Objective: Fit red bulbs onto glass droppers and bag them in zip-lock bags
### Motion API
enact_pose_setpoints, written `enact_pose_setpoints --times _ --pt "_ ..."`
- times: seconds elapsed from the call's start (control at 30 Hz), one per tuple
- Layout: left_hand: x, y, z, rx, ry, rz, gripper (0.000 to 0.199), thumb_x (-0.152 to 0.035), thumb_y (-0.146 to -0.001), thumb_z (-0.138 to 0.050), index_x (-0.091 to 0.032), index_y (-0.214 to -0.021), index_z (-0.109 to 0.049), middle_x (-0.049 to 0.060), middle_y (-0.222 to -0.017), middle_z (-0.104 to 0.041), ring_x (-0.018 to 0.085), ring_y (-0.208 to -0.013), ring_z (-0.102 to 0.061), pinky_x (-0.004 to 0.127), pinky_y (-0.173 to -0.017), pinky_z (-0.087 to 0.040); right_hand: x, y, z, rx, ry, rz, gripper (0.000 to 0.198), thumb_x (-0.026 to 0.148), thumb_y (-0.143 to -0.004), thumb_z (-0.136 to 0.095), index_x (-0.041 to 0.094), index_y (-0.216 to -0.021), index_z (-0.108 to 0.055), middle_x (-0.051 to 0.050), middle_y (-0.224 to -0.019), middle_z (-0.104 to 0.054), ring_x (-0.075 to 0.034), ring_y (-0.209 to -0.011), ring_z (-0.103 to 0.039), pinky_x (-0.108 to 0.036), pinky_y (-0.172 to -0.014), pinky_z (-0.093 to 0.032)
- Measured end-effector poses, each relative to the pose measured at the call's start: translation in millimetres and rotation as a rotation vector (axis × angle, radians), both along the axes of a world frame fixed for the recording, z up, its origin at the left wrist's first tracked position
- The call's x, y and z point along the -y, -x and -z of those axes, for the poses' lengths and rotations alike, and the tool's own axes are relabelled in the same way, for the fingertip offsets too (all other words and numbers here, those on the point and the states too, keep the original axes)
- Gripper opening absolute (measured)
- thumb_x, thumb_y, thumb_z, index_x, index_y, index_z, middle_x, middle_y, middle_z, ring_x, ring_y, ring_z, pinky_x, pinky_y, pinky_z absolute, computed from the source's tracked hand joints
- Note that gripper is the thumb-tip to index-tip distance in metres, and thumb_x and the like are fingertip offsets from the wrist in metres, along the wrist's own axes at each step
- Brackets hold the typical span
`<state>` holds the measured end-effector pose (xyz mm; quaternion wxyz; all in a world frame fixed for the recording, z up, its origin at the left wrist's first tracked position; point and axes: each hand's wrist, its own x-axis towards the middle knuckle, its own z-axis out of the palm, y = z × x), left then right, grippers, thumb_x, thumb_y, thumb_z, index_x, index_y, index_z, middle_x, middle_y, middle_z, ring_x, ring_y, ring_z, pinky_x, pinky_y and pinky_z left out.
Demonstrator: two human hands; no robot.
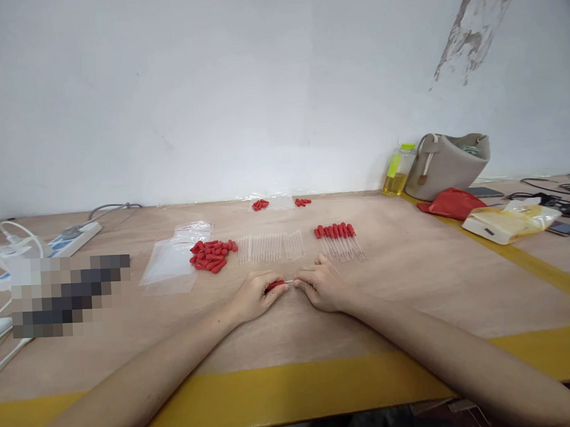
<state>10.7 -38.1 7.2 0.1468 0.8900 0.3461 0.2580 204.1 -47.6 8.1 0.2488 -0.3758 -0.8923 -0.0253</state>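
The left hand (255, 296) pinches a red bulb (275, 284) in its grip, the right hand (323, 287) a thin tube (290, 282). On the counter (276, 340) beyond lie heaped bulbs (212, 256) and lined-up tubes (261, 248)

The left arm (169, 369) is bare. It looks wide at the frame's lower left and thin by the wrist (236, 311), with a tiny dark dot (219, 321) near there. The right arm (442, 345), at the lower right, is bare too. Left hand (260, 295) and right hand (322, 286): both bare.
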Motion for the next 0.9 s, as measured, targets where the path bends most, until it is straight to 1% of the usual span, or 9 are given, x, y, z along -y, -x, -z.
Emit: enact_pose_setpoints --times 0.1,0.2,0.3,0.4,0.47,0.57,0.63,0.8,0.9 --pt "-2 2 -3.0 0.008 -0.029 -0.002 0.024 -0.032 -0.086 -0.042 -0.017 -0.083 -0.061 0.002 -0.07 -0.059 0.013 -0.064 -0.053 0.024 -0.062 -0.041 5 -1 -8 0.056 0.012 0.005 0.022 0.022 -0.084 -0.042 0.017 -0.069 -0.058 -0.003 -0.07 -0.063 -0.013 -0.062 -0.051 -0.029 -0.065 -0.026" --pt "-4 9 -7.7 0.049 -0.112 -0.023 0.029 -0.038 -0.079 -0.052 -0.019 -0.101 -0.056 0.005 -0.092 -0.059 0.018 -0.082 -0.054 0.029 -0.073 -0.042 4 -8 -19 0.042 0.076 0.011 0.02 0.022 -0.081 -0.045 0.018 -0.069 -0.06 -0.004 -0.076 -0.063 -0.014 -0.069 -0.053 -0.027 -0.063 -0.031" --pt "-7 18 -9.2 0.069 -0.158 -0.084 0.042 -0.039 -0.076 -0.056 -0.02 -0.114 -0.048 0.007 -0.103 -0.054 0.02 -0.092 -0.051 0.032 -0.079 -0.041 -12 -25 -31 -0.092 0.221 0.184 0.02 0.019 -0.079 -0.046 0.016 -0.067 -0.061 -0.005 -0.075 -0.062 -0.013 -0.066 -0.053 -0.023 -0.059 -0.034" --pt "-12 24 -6.2 0.016 -0.16 -0.067 0.019 -0.031 -0.082 -0.048 -0.018 -0.091 -0.057 0.005 -0.086 -0.055 0.016 -0.079 -0.052 0.028 -0.072 -0.041 -40 -47 -43 -0.231 0.376 0.478 0.022 0.025 -0.078 -0.046 0.015 -0.067 -0.061 -0.004 -0.064 -0.06 -0.014 -0.061 -0.054 -0.023 -0.054 -0.034" --pt "-14 24 -3.6 -0.008 -0.168 -0.064 0.02 -0.03 -0.083 -0.046 -0.016 -0.074 -0.057 0.003 -0.075 -0.053 0.014 -0.069 -0.05 0.025 -0.065 -0.04 -59 -58 -46 -0.314 0.365 0.646 0.017 0.026 -0.075 -0.05 0.013 -0.075 -0.062 -0.005 -0.069 -0.061 -0.015 -0.066 -0.055 -0.022 -0.057 -0.036" --pt "-15 22 -1.9 -0.025 -0.163 -0.092 0.032 -0.035 -0.083 -0.046 -0.015 -0.058 -0.048 0.0 -0.061 -0.046 0.011 -0.056 -0.044 0.022 -0.054 -0.035 -79 -65 -38 -0.391 0.325 0.742 0.027 0.024 -0.071 -0.055 0.011 -0.095 -0.056 -0.008 -0.081 -0.062 -0.016 -0.074 -0.056 -0.022 -0.061 -0.037" --pt "-15 22 -2.4 -0.043 -0.133 -0.104 0.037 -0.037 -0.084 -0.042 -0.016 -0.054 -0.044 -0.002 -0.056 -0.043 0.01 -0.052 -0.041 0.021 -0.051 -0.032 -86 -65 -28 -0.395 0.328 0.752 0.027 0.023 -0.071 -0.054 0.011 -0.095 -0.054 -0.008 -0.081 -0.062 -0.016 -0.074 -0.055 -0.022 -0.06 -0.037" --pt "-15 22 -3.8 -0.056 -0.041 -0.089 0.022 -0.03 -0.086 -0.038 -0.018 -0.077 -0.054 -0.001 -0.065 -0.053 0.012 -0.06 -0.048 0.022 -0.056 -0.035 -90 -62 -10 -0.361 0.33 0.746 0.017 0.022 -0.07 -0.054 0.013 -0.085 -0.052 -0.008 -0.078 -0.061 -0.015 -0.069 -0.054 -0.023 -0.057 -0.036" --pt "-17 23 -2.3 -0.071 -0.033 -0.099 0.018 -0.029 -0.084 -0.041 -0.019 -0.083 -0.056 -0.002 -0.061 -0.052 0.012 -0.057 -0.047 0.022 -0.054 -0.035 -90 -63 -6 -0.33 0.305 0.747 0.019 0.022 -0.069 -0.054 0.013 -0.085 -0.052 -0.009 -0.081 -0.061 -0.016 -0.07 -0.055 -0.023 -0.058 -0.036"
